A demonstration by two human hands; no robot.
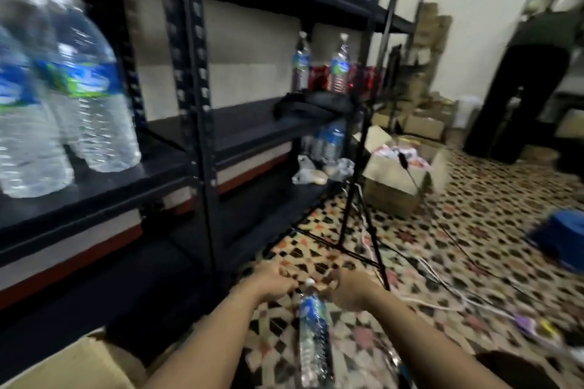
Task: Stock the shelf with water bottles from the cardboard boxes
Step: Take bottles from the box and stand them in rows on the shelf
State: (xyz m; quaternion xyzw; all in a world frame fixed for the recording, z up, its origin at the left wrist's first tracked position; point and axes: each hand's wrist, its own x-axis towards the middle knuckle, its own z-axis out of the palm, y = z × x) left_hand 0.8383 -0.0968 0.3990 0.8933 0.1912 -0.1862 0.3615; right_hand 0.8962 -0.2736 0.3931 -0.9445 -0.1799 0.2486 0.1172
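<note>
1. The left hand [273, 283] and the right hand [349, 292] are close together, low in the middle of the view, both with curled fingers. The picture is blurred here, so I cannot tell if either grip is grasping something or is only clenched.
2. Between the two hands is the white cap of a water bottle [313, 325]. Its clear body with a blue label runs toward the near edge, between the two forearms. I cannot tell if the fingers touch the cap.
3. A cardboard box [79, 366] shows at the near left corner, beside the left forearm. Its inside is not visible.
4. The black metal shelf [196, 123] fills the left side. On its middle board, at the left, big bottles [91, 88] stand upright and close together, with blue and green labels.
5. Farther along that level, two slim bottles [340, 68] stand upright, a little apart, behind a black cloth [313, 103].
6. On the lower board at the far end are more bottles [330, 142] and crumpled plastic bags [306, 169].
7. A black tripod [357, 205] stands on the patterned tile floor [474, 230], just right of the shelf and beyond the hands. White cables [442, 287] lie on the floor to its right.
8. Beyond the tripod is an open box [395, 177] with colourful things inside. A blue thing [562, 237] lies on the floor at the far right.
</note>
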